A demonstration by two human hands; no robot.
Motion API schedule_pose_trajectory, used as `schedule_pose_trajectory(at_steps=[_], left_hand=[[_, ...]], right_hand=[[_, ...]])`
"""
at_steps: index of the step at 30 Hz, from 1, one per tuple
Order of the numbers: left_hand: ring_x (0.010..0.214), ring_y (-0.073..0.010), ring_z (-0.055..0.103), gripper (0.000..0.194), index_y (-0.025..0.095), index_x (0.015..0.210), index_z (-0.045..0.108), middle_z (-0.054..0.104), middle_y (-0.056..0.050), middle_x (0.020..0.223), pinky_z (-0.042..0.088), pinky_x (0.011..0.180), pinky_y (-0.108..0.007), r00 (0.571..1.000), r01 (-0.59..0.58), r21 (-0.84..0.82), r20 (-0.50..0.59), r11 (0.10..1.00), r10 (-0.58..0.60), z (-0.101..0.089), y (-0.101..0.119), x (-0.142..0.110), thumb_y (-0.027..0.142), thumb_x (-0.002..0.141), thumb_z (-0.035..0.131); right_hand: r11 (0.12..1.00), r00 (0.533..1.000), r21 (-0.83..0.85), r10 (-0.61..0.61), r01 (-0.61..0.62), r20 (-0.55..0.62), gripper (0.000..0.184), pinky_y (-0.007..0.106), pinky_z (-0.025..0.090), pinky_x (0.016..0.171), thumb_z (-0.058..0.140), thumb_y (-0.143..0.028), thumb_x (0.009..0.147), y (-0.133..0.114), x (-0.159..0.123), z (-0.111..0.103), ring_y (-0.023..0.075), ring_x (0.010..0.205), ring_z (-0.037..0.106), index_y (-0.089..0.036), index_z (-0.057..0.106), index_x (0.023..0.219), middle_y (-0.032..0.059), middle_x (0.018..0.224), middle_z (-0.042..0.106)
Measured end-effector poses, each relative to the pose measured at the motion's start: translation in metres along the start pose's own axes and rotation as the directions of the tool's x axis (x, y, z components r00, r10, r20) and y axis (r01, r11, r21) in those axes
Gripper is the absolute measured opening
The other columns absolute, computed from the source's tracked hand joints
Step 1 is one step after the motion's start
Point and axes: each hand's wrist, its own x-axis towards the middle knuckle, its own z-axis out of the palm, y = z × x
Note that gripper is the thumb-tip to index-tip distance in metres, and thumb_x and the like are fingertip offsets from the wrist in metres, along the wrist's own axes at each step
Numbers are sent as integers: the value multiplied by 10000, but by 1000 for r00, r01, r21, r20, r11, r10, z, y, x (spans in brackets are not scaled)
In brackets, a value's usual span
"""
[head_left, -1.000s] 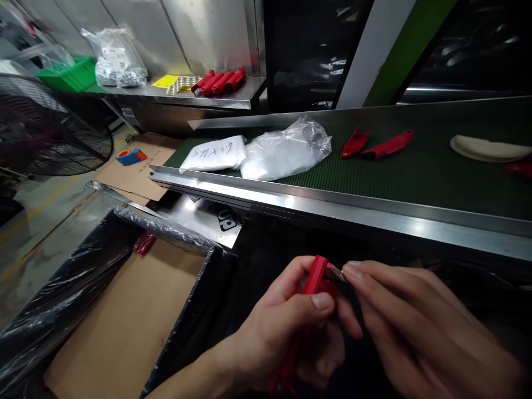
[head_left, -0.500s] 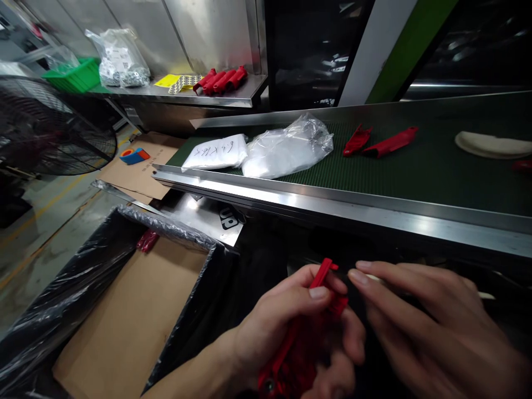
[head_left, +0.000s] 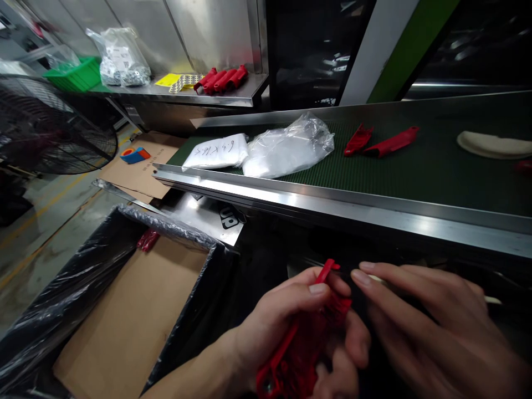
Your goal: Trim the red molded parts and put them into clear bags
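Observation:
In the lower middle, my left hand [head_left: 291,310] is wrapped round a red plastic shell [head_left: 301,343], with the thumb pressed along its edge. The shell's narrow upper end sticks out past my thumb and forefinger. Just to the right, my right hand [head_left: 428,321] is closed in a pinch on a slim cream-coloured piece [head_left: 377,279]. Fingers cover most of that piece, so its kind cannot be made out. A thin dark tip seems to point from it toward the shell. The fingertips of my right hand are apart from the shell.
Ahead runs a green conveyor belt [head_left: 374,183] with a metal rail. On it lie plastic-wrapped packs [head_left: 286,147], red shells [head_left: 393,142] and a cream curved piece [head_left: 492,145]. A black-lined box [head_left: 183,299] stands at left, near a fan [head_left: 54,122]. More red shells [head_left: 222,80] sit on a shelf.
Both hands have shifted very slightly to the right, the left still around the red shell. The things on the belt keep their places.

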Motion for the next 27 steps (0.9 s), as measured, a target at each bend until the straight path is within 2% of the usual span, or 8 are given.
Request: schedule_pose_trajectory(at_steps=[3,7,11,18,23,27], left_hand=[[447,-139,626,301,174,1099,489,661,-80,762,285,344,-113,1000,-7,8,-9,1000,7,1,1,0,372,984,293],[464,-143,623,304,162,1100,494,666,-91,750,322,363,-128,999,-1,49,-42,999,3,1,0,-1,387,970,337],[451,-131,611,306,167,1094,496,665,-78,734,302,362,-121,1000,0,41,-28,999,2,1,-2,-2,393,971,329],[449,-133,612,312,170,1095,494,663,-69,748,316,356,-132,1000,-5,15,-17,1000,6,0,-2,0,401,975,321],[444,-130,610,309,168,1097,498,666,-78,748,305,351,-124,1000,-2,11,-24,1000,2,0,-2,-1,385,979,313],[524,-122,630,304,165,1085,510,671,-79,743,387,415,-124,999,-1,28,-43,1000,3,0,-2,-2,396,964,354]], right_hand=[[999,999,-9,-48,48,1,552,414,409,824,628,-18,849,3,0,0,254,1019,583,-197,548,1365,111,1203,626],[1000,1000,8,7,-7,-15,518,424,404,820,603,-21,869,0,2,-1,260,1011,584,-196,558,1355,117,1195,630],[999,1000,-10,-31,31,-2,557,427,406,823,609,-49,869,1,2,-2,266,1014,582,-209,523,1396,110,1214,626],[999,1000,-30,-15,15,-5,584,428,411,830,616,-48,861,1,0,0,272,1017,590,-236,517,1405,102,1215,633],[998,999,-36,-50,51,14,606,420,414,826,624,-55,865,3,-2,0,266,1026,581,-216,482,1432,112,1228,620],[999,999,-30,-39,40,21,564,427,410,827,613,-62,878,2,0,-1,264,1025,580,-212,506,1411,110,1237,619]])
